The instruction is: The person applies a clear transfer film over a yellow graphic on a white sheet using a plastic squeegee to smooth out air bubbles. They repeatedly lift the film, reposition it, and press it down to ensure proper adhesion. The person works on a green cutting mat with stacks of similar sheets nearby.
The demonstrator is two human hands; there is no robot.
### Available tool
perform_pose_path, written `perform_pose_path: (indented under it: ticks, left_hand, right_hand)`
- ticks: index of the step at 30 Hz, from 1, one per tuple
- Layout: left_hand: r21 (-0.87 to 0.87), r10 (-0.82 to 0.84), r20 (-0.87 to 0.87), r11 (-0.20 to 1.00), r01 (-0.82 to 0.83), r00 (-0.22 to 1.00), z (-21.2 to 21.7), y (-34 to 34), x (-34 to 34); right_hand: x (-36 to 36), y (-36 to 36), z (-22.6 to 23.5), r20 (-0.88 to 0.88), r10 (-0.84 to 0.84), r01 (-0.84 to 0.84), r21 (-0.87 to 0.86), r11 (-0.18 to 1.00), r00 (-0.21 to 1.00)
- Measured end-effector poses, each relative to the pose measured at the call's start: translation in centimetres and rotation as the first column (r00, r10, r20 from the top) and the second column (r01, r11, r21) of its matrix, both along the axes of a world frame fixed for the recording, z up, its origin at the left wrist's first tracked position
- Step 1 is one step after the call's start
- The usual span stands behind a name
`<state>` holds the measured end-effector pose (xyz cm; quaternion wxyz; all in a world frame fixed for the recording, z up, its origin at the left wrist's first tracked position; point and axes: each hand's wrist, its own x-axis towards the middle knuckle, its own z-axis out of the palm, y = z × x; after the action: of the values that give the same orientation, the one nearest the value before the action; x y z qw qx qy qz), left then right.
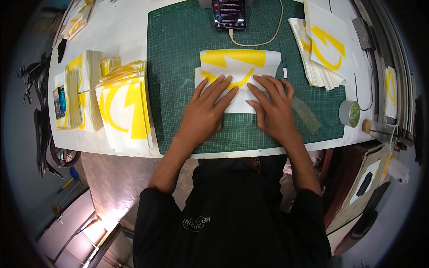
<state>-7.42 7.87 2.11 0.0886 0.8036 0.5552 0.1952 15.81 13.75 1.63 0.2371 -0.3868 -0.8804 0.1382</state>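
Observation:
A white paper sheet with bold yellow shapes (239, 58) lies on a green cutting mat (172, 98). Its far part curls over in a rounded bend that looks unpressed. My left hand (205, 109) rests on the left side of the paper, fingers stretched out and slightly spread. On the right side, the fingertips of my right hand (275, 107) press down, its fingers apart and a little bent. Both hands lie on top of the sheet and grasp nothing. They hide parts of its sides and near area. A translucent strip (306, 116) lies beside my right wrist.
Stacks of folded yellow-and-white paper (123, 109) stand left of the mat. More sheets (328, 49) are piled at the far right. A phone (229, 15) with a cable (257, 45) is at the back. A tape roll (350, 113) sits near the right table edge.

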Motion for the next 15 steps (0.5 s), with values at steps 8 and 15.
perform_pose_path:
  ticks: [8, 15]
  left_hand:
    - [-0.155, -0.015, -0.014, 0.988, 0.013, 1.0, 0.9, -4.3, 0.9]
    - [-0.301, -0.021, -0.075, 0.954, -0.002, 0.997, 2.3, -1.3, -0.8]
  right_hand:
    - [1.8, -3.9, 1.2, 0.135, 0.059, -0.045, -0.11, 0.993, 0.989]
    - [1.7, -0.3, 3.2, 0.295, 0.189, -0.13, -0.207, 0.97, 0.937]
